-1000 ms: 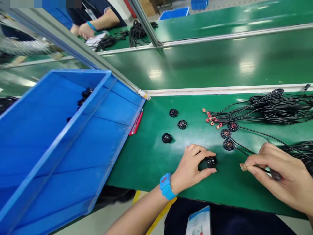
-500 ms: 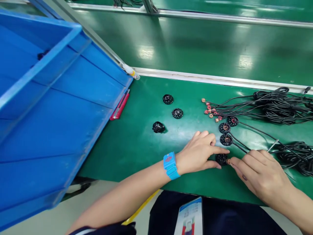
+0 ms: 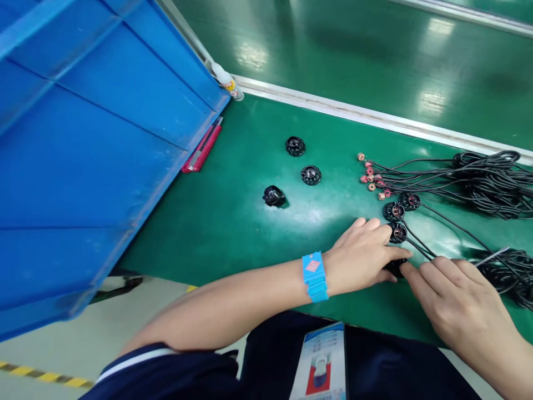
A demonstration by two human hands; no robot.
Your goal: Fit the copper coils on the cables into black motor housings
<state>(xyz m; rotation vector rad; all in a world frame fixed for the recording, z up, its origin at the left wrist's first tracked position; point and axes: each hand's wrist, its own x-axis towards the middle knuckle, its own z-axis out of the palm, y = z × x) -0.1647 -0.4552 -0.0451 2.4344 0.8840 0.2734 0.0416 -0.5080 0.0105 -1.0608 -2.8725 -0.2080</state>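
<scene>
My left hand (image 3: pixel 365 253) holds a black round slotted plastic piece (image 3: pixel 395 270) between thumb and index finger on the green bench. My right hand (image 3: pixel 453 294) is closed, its fingertips against that piece at a copper-coloured cable end, which is mostly hidden. Just beyond my hands lie more black round pieces with copper wire ends seated in them, among them one nearby (image 3: pixel 393 211) and one farther off (image 3: pixel 410 201). A thin grey rod (image 3: pixel 493 255) shows past my right hand; I cannot tell whether it is held.
Three loose black round pieces (image 3: pixel 311 175) lie left of centre. Bundled black cables (image 3: pixel 491 183) with splayed copper ends (image 3: pixel 372 186) are at right, another coil (image 3: pixel 510 272) nearer. A large blue bin (image 3: pixel 95 166), red-handled cutter (image 3: pixel 208 145) and white bottle (image 3: pixel 227 82) stand left.
The view has tilted down and turned. My right fingertips have come closer to my left, bringing the copper cable end against the black piece, where it is now mostly hidden.
</scene>
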